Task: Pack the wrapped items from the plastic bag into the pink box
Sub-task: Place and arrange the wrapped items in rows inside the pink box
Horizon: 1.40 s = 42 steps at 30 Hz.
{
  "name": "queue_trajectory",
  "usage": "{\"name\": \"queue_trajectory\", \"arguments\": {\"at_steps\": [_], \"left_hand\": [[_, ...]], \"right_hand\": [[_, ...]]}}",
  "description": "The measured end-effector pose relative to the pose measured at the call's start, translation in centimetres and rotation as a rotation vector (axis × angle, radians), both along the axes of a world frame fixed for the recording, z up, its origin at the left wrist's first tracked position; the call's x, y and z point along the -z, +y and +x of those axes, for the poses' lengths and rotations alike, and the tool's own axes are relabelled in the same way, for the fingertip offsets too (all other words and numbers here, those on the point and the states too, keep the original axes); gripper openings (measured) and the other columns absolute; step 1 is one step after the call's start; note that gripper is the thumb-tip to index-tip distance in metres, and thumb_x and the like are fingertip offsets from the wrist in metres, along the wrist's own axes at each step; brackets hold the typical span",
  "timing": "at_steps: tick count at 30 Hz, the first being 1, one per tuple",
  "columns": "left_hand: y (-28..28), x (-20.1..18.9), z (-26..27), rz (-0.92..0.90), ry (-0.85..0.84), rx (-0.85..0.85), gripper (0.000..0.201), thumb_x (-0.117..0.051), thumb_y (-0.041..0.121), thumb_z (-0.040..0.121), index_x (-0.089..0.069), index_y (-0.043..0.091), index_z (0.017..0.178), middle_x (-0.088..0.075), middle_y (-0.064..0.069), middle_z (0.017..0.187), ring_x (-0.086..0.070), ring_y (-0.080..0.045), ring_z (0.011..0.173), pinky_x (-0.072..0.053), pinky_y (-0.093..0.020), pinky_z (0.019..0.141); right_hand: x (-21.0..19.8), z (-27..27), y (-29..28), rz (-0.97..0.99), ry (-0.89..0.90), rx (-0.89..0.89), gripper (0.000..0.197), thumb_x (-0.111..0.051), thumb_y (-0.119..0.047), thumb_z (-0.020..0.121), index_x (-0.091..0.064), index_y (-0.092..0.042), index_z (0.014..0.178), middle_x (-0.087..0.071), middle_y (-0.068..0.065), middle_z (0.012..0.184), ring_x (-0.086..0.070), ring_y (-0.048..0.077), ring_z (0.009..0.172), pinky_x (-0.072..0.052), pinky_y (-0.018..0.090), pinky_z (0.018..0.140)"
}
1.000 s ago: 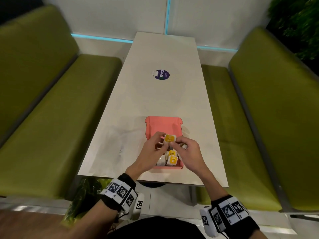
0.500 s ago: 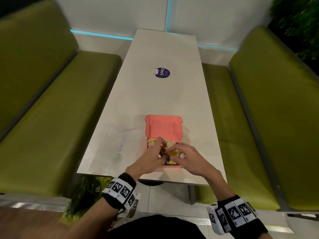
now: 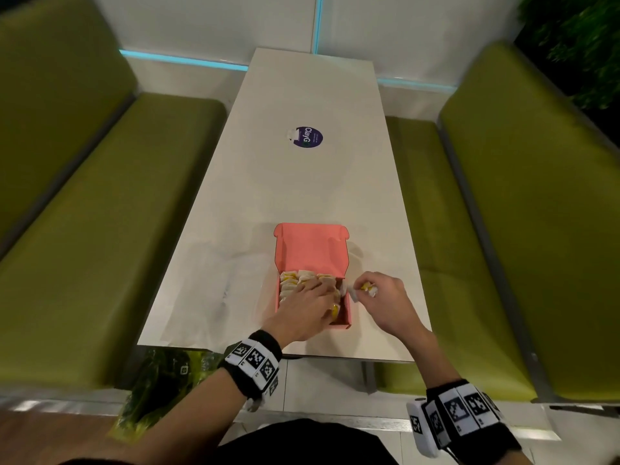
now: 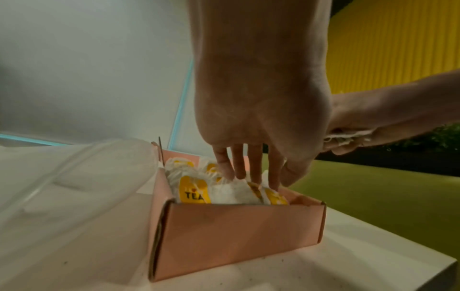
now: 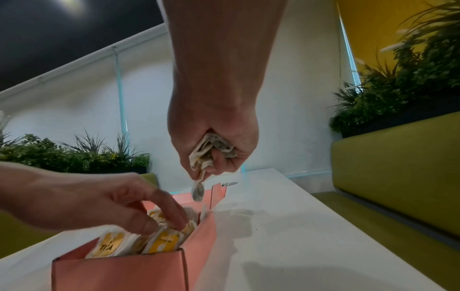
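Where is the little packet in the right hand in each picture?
Head: the packet is right of centre, gripped by the right hand just right of the pink box.
Left wrist: at the right edge, crumpled in that hand.
Right wrist: at the centre, dangling from the fist.
Shared landmark: the pink box.

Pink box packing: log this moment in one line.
left hand: pressing wrapped tea packets in pink cardboard box | right hand: gripping one white packet beside box

white table (image 3: 303, 182): pink box (image 3: 310, 248), sticker (image 3: 308, 137), maybe bag (image 4: 74, 177)
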<state>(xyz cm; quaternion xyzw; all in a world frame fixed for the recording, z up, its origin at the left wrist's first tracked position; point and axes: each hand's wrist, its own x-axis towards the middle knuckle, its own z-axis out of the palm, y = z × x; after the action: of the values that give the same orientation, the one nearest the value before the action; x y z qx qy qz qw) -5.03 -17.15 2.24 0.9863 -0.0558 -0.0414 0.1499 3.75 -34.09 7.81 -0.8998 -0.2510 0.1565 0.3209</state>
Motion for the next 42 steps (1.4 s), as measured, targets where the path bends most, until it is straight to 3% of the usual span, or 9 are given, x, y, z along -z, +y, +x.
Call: {"name": "queue_trajectory", "arguments": {"at_steps": [4, 7, 11, 15, 25, 30, 34, 39, 42], "left_hand": [[0.4, 0.6, -0.5, 0.108, 0.014, -0.030, 0.039, -0.047, 0.032, 0.100, -0.055, 0.015, 0.134, -0.047, -0.006, 0.145, -0.031, -0.028, 0.141, -0.029, -0.045, 0.113], [0.5, 1.0, -0.7, 0.112, -0.019, -0.026, 0.038, -0.051, 0.031, 0.097, -0.058, 0.015, 0.131, -0.050, -0.007, 0.142, -0.036, -0.029, 0.138, -0.032, -0.047, 0.110], [0.5, 1.2, -0.9, 0.087, -0.060, -0.020, 0.031, -0.058, 0.025, 0.092, -0.064, 0.011, 0.119, -0.056, -0.008, 0.135, -0.045, -0.032, 0.129, -0.040, -0.050, 0.105], [0.5, 1.3, -0.9, 0.062, -0.076, -0.028, 0.031, -0.057, 0.024, 0.092, -0.063, 0.014, 0.121, -0.055, -0.007, 0.135, -0.044, -0.031, 0.130, -0.039, -0.049, 0.106], [0.1, 1.6, -1.5, 0.037, -0.091, -0.039, 0.030, -0.060, 0.028, 0.091, -0.065, 0.013, 0.117, -0.053, -0.007, 0.137, -0.041, -0.030, 0.133, -0.040, -0.049, 0.106], [-0.4, 2.1, -1.9, 0.029, -0.153, -0.045, 0.024, -0.067, 0.025, 0.083, -0.069, 0.015, 0.105, -0.061, -0.006, 0.125, -0.050, -0.031, 0.124, -0.049, -0.049, 0.096], [-0.6, 2.0, -2.0, 0.017, -0.152, -0.039, 0.023, -0.067, 0.024, 0.083, -0.069, 0.015, 0.105, -0.060, -0.006, 0.126, -0.049, -0.031, 0.125, -0.047, -0.049, 0.097], [-0.7, 1.4, -2.1, -0.025, -0.166, -0.044, 0.025, -0.072, 0.020, 0.079, -0.069, 0.013, 0.103, -0.061, -0.008, 0.125, -0.048, -0.032, 0.125, -0.050, -0.050, 0.094], [-0.5, 1.0, -2.1, -0.077, -0.171, -0.079, 0.033, -0.070, 0.018, 0.082, -0.066, 0.011, 0.114, -0.058, -0.011, 0.132, -0.046, -0.033, 0.129, -0.046, -0.051, 0.097]], "right_hand": [[1.0, 0.5, 1.8, 0.124, 0.054, 0.057, 0.012, -0.069, -0.014, 0.089, -0.069, -0.025, 0.083, -0.067, -0.015, 0.085, -0.060, 0.001, 0.084, -0.040, 0.008, 0.071], [2.4, 0.6, 3.2, 0.152, 0.111, 0.126, 0.010, -0.069, -0.012, 0.086, -0.071, -0.021, 0.086, -0.067, -0.013, 0.086, -0.060, 0.004, 0.083, -0.038, 0.004, 0.068], [3.8, 0.3, 3.8, 0.046, 0.095, 0.175, 0.005, -0.068, -0.028, 0.090, -0.069, -0.026, 0.093, -0.068, -0.009, 0.095, -0.059, 0.014, 0.088, -0.044, 0.024, 0.073], [4.4, -0.3, 3.4, -0.189, -0.114, 0.137, 0.016, -0.058, -0.033, 0.096, -0.064, -0.024, 0.108, -0.062, -0.002, 0.109, -0.062, 0.022, 0.093, -0.055, 0.040, 0.077], [4.4, -0.8, 4.1, -0.415, -0.265, 0.035, 0.023, -0.048, -0.035, 0.101, -0.064, -0.021, 0.112, -0.040, 0.003, 0.108, -0.058, 0.020, 0.090, -0.058, 0.038, 0.073], [4.9, -1.4, 3.8, -0.499, -0.299, 0.053, 0.022, -0.047, -0.034, 0.102, -0.062, -0.019, 0.106, -0.038, 0.004, 0.106, -0.056, 0.019, 0.087, -0.055, 0.035, 0.067], [5.2, -1.7, 3.9, -0.533, -0.315, 0.040, 0.017, -0.049, -0.031, 0.101, -0.061, -0.020, 0.107, -0.038, 0.005, 0.107, -0.055, 0.019, 0.086, -0.054, 0.034, 0.066], [3.9, -1.7, 3.4, -0.451, -0.268, 0.023, 0.021, -0.053, -0.035, 0.098, -0.061, -0.023, 0.113, -0.042, 0.002, 0.111, -0.060, 0.019, 0.090, -0.058, 0.036, 0.073], [2.7, -1.9, 3.1, -0.229, -0.194, 0.094, 0.021, -0.055, -0.036, 0.097, -0.062, -0.023, 0.113, -0.046, 0.000, 0.114, -0.063, 0.020, 0.089, -0.057, 0.039, 0.079]]}}
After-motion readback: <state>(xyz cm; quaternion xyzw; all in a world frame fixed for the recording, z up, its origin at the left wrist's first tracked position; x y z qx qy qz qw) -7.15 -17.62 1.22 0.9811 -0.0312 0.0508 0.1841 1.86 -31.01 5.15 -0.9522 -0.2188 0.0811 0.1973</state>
